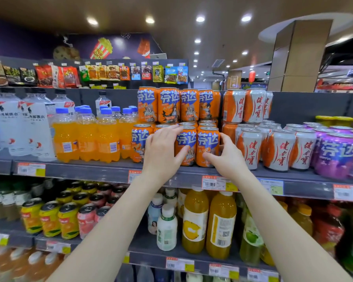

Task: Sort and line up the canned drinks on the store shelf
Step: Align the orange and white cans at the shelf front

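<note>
Left hand [163, 153] and right hand [227, 159] grip adjacent orange cans [207, 143] on the shelf [90, 169].

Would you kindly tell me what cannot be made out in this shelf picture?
Head view:
- Orange can: label hidden behind the left hand.
- Right hand: whether either hand grips a can, unclear.
- Price tags: print too small.
- Purple cans: rightmost cut off by frame edge.
- Bottom-shelf bottles: blurred.
</note>
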Tool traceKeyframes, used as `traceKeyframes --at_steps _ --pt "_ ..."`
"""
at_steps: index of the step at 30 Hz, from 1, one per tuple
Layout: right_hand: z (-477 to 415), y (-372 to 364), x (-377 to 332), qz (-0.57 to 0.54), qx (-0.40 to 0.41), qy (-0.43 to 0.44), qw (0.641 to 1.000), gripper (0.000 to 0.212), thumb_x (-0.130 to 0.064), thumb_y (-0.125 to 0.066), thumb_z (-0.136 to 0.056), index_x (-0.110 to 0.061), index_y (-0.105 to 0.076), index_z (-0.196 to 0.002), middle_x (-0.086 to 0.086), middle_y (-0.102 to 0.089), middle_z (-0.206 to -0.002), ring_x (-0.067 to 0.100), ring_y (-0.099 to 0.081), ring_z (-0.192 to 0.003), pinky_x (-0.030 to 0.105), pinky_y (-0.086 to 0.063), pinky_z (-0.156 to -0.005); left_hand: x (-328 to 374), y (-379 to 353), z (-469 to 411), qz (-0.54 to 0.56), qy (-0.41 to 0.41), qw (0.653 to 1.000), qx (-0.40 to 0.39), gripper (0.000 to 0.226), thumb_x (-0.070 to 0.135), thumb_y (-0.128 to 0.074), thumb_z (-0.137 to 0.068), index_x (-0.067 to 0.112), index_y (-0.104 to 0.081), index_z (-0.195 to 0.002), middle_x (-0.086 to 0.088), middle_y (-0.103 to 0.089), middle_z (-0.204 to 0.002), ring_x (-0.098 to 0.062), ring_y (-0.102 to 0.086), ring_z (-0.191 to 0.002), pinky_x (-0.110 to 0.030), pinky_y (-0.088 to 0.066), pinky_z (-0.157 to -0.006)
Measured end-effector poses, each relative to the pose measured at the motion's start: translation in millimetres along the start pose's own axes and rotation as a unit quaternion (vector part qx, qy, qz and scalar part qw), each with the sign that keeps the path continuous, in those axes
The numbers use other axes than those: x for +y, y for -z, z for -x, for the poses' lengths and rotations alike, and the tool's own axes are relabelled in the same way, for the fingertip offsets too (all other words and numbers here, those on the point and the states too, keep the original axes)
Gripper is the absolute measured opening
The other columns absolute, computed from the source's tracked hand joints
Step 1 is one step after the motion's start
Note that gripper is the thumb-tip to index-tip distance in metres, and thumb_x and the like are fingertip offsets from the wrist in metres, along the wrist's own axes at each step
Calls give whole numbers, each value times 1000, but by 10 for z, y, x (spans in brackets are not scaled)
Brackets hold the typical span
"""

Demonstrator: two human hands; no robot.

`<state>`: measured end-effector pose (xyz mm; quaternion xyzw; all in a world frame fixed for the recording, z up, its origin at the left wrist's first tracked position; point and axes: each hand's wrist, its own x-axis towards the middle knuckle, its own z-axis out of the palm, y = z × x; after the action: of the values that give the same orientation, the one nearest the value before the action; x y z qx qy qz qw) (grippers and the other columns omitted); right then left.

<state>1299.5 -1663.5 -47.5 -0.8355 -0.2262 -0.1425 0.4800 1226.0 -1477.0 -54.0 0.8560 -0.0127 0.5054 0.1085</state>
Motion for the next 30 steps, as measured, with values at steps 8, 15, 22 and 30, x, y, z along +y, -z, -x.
traceKeyframes --at_steps 8,15,22,30 --pt "34 11 35 16 -5 24 1000 80 -36 -75 -89 -32 -31 -156 -11 -62 -138 9 -60 -121 35 -53 -98 -156 -25 -321 -54 -2 994 -90 57 60 -61 -93 35 -50 -143 11 -54 -145 -13 -39 -140 -47 -21 -112" --pt "19 76 12 -8 -44 15 999 71 -30 -74 -91 -38 -38 -152 -14 -61 -135 4 -56 -116 25 -44 -87 -215 -1 -360 -10 7 992 -123 54 54 -65 -93 38 -49 -142 11 -53 -145 -13 -36 -141 -49 -18 -113" --pt "155 181 -30 -13 13 -5 1000 62 -30 -75 -89 -23 -50 -146 -7 -64 -128 8 -62 -109 27 -50 -89 -113 22 -312 -38 -16 994 -101 65 51 -65 -90 34 -43 -149 12 -47 -151 -12 -33 -145 -52 -12 -117" --pt "413 666 284 -2 246 -29 969 26 -26 -73 -92 -18 -64 -114 -9 -68 -98 4 -64 -91 5 -37 -65 790 -228 -128 81 -96 991 49 41 30 -63 -88 17 -64 -127 0 -64 -130 -22 -56 -123 -41 -40 -102"
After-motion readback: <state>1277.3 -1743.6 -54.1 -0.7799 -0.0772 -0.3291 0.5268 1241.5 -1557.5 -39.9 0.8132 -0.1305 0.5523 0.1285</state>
